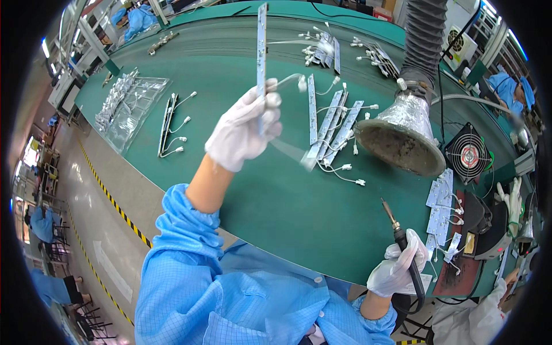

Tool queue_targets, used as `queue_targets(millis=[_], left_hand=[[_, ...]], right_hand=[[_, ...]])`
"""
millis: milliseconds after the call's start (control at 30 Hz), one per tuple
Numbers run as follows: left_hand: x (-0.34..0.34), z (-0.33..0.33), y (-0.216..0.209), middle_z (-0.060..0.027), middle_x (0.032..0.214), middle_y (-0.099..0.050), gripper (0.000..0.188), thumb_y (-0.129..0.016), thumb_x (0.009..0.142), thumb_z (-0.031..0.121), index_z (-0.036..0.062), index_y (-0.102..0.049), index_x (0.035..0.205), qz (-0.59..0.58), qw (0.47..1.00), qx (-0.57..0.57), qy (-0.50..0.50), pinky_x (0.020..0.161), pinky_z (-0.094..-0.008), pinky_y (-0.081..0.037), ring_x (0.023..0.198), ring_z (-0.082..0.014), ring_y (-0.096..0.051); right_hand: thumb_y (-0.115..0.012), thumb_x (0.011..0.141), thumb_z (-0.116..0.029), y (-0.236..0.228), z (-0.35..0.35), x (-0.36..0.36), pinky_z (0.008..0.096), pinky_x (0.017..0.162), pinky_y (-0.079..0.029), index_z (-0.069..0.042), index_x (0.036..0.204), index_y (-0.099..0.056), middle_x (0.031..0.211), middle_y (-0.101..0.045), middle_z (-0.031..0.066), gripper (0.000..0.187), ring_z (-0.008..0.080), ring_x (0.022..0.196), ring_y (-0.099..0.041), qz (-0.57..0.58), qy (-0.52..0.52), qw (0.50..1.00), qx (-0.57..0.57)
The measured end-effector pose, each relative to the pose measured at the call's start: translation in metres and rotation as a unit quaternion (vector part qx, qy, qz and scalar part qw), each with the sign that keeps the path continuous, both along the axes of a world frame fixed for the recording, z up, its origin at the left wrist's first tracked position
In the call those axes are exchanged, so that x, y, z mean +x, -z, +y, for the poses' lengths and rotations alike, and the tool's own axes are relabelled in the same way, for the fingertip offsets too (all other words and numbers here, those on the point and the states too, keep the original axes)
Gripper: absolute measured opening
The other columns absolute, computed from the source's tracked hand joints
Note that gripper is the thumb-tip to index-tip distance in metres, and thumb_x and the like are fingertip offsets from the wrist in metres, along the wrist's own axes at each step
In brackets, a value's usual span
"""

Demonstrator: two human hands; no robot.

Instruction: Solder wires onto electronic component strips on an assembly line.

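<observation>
My left hand [244, 129], in a white glove, is closed around a narrow LED strip board [261, 49] and holds it upright above the green bench. From that strip a short white lead with a connector [302, 84] sticks out to the right. My right hand [398, 268], also gloved, grips a soldering iron [401, 237] near the bench's front edge. Its tip points up and away, clear of any board. Between the hands, farther back, several LED strips [329, 123] with white leads lie loosely side by side; one end looks blurred.
A fume extraction funnel [402, 135] hangs on a grey hose at the right, with a black fan [468, 153] beyond it. More LED boards [440, 207] lie near the soldering stand [477, 215]. At left are dark strips [167, 125] and a clear plastic bag [144, 106].
</observation>
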State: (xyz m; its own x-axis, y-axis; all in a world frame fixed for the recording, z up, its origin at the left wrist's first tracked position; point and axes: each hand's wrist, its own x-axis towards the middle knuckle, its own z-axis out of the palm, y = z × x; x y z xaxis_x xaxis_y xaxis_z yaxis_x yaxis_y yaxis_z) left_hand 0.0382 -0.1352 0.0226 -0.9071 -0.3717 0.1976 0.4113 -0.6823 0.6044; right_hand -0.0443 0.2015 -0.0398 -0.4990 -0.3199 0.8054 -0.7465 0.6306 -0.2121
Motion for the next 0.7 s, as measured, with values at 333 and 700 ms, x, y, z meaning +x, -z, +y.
queue_targets(millis=[333, 700], left_hand=[[0.015, 0.081, -0.002, -0.0068, 0.083, -0.062, 0.044, -0.065, 0.082, 0.022, -0.003, -0.053, 0.117, -0.364, 0.768, -0.435, 0.296, 0.058, -0.0221, -0.045, 0.064, -0.0098, -0.054], [-0.02, 0.137, 0.038, -0.0227, 0.075, -0.06, 0.027, -0.059, 0.078, 0.012, -0.0058, -0.056, 0.098, -0.272, 0.708, -0.649, 0.056, 0.063, -0.0435, -0.048, 0.068, -0.0392, -0.058]], right_hand=[[-0.05, 0.078, 0.003, -0.018, -0.007, -0.002, 0.0326, 0.06, -0.05, 0.004, 0.101, -0.058, 0.086, -0.06, 0.0138, 0.024, 0.0239, 0.07, -0.06, 0.116, 0.165, 0.978, 0.054], [-0.043, 0.085, -0.004, 0.007, 0.004, -0.002, 0.0287, 0.051, -0.04, 0.002, 0.103, -0.046, 0.079, -0.056, 0.0166, 0.018, 0.0195, 0.058, -0.051, -0.002, -0.255, 0.967, -0.025]])
